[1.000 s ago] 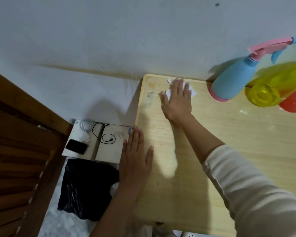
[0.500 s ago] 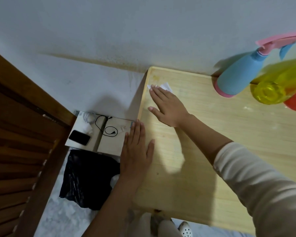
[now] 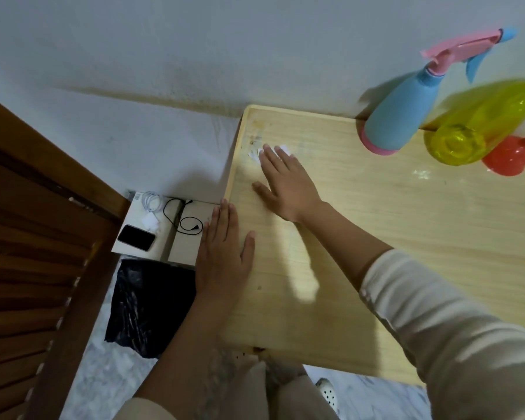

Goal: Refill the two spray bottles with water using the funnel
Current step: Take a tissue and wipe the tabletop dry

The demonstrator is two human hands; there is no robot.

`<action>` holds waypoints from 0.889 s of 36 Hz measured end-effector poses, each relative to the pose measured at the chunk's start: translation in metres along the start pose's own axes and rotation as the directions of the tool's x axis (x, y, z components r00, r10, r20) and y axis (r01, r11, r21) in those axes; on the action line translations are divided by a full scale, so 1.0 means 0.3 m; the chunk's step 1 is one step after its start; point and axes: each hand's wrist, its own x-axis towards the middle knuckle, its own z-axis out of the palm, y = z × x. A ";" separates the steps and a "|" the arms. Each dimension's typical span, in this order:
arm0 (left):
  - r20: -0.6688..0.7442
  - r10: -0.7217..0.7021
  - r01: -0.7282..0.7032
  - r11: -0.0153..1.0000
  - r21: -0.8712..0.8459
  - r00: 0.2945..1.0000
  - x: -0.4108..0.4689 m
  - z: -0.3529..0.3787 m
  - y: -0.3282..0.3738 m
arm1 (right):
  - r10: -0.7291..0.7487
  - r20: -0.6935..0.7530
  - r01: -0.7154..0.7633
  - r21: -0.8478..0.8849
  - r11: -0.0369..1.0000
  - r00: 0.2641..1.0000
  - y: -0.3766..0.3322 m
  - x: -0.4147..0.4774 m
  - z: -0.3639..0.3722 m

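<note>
A blue spray bottle (image 3: 400, 116) with a pink trigger stands at the table's far edge by the wall. Beside it are a yellow spray bottle (image 3: 479, 122) and a red funnel (image 3: 509, 156), both near the right border. My right hand (image 3: 285, 183) lies flat near the far left corner of the wooden table (image 3: 376, 231), its fingertips pressing a white tissue (image 3: 284, 147) that is mostly hidden beneath them. My left hand (image 3: 225, 256) rests palm down on the table's left edge, holding nothing.
Left of the table, lower down, a white box (image 3: 182, 247) carries a phone (image 3: 136, 237) and coiled cables. A black bag (image 3: 152, 304) lies on the floor below it. A slatted wooden door (image 3: 28, 253) fills the left side. The wall runs behind the table.
My right hand has slid the tissue around the table's far left corner, from the back edge towards the left edge and back a little. My left hand has stayed put.
</note>
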 end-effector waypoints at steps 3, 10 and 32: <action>0.008 -0.008 0.008 1.000 0.014 1.000 -0.003 -0.002 0.008 | -0.068 -0.025 0.069 0.024 0.997 0.997 0.001 -0.050 0.010; -0.012 -0.047 0.047 0.999 -0.003 0.999 -0.021 0.009 0.040 | -0.200 -0.007 0.200 0.043 0.979 0.980 0.057 -0.176 -0.004; 0.008 -0.164 0.164 0.985 0.056 0.986 -0.137 0.100 0.295 | 0.433 -0.030 -0.434 -0.055 0.899 0.901 0.710 -0.851 -0.222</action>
